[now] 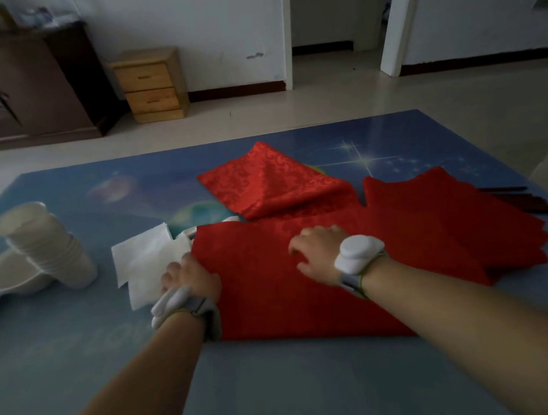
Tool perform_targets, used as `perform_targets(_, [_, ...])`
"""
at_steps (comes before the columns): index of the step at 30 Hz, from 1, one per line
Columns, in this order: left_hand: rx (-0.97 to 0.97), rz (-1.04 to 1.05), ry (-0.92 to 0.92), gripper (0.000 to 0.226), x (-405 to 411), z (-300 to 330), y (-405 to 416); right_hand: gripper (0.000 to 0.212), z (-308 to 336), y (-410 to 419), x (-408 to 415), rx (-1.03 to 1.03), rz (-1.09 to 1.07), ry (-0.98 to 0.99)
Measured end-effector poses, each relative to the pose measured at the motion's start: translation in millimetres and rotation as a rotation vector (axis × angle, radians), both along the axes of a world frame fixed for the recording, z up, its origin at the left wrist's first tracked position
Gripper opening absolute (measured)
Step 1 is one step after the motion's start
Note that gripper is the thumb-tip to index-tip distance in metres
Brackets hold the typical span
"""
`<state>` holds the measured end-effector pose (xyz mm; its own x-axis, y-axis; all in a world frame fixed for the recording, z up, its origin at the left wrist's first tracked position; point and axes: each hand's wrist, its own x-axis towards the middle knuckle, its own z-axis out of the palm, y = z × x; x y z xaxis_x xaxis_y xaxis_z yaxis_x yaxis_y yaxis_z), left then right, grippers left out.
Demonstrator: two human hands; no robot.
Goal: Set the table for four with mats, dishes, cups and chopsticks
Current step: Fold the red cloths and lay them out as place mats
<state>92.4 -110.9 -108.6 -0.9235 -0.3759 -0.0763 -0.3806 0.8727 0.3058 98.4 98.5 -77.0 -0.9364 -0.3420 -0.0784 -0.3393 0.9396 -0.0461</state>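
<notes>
Both forearms are bare, with no sleeves in view. The left hand [186, 275], left of frame centre, has a white, rounded device strapped at its wrist on a grey band edged in yellow-green. The right hand [316, 254], at centre, wears a matching white device on the same kind of band.

Dim indoor light, soft picture
Edges dark and bent by the wide lens; slight blur everywhere; faint glare on the table [394, 130].

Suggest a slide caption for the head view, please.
Both hands, left hand and right hand, spread a red mat beside stacked cups.
</notes>
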Motion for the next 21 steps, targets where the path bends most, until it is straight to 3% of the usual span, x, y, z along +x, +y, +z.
perform_targets(5, [0.069,0.116,-0.108,0.053,4.1,8.1,-22.7,0.030,-4.1,-36.4,30.5,-0.010,0.109,-0.058])
perform_targets(11, [0.255,0.014,-0.177,0.043,2.0,11.8,-38.7,0.026,-0.1,-39.5,46.3,-0.040,0.069,-0.152])
perform_targets(16, [0.270,-0.049,-0.224,0.042,8.0,19.7,-38.6,0.029,6.9,-32.5,48.9,-0.086,0.019,-0.193])
perform_targets(19, [0.336,-0.122,-0.130,0.036,9.6,32.2,-27.7,0.029,6.9,-32.8,46.8,-0.232,-0.039,-0.216])
perform_targets(21, [0.387,-0.208,-0.043,0.030,9.1,43.1,-12.8,0.029,6.3,-38.7,42.8,-0.489,-0.192,-0.247])
